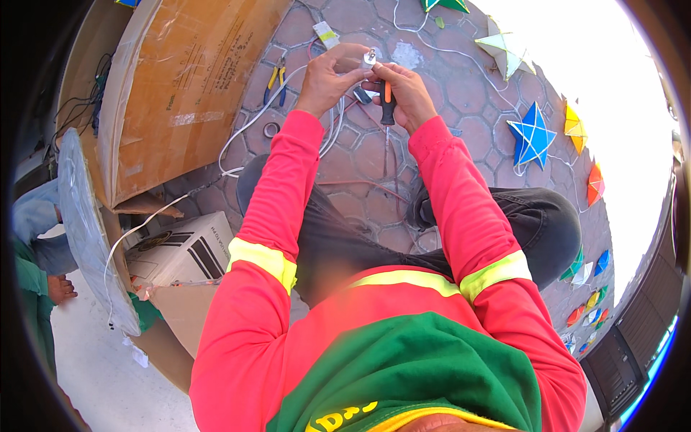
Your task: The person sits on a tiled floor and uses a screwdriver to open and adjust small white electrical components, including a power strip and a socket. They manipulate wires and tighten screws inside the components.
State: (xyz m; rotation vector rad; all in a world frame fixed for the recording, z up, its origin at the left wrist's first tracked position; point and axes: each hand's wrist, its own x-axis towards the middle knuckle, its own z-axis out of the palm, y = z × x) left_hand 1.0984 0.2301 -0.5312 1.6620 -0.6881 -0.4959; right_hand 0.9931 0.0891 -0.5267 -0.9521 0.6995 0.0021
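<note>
Both my hands are raised together over the paving. My left hand pinches a small white electrical plug with its metal end up, and the fingertips of my right hand meet it from the other side. Tucked in my right hand is a screwdriver with a black and orange handle, its shaft pointing down toward me. A white cable loops below the left hand. Pliers with yellow and blue handles lie left of that hand, and a roll of dark tape is nearer to me.
A large cardboard box stands at the left, with a smaller printed box close by. Star lanterns, such as a blue one and a white one, are strung along the right. Another person's hand shows at the far left.
</note>
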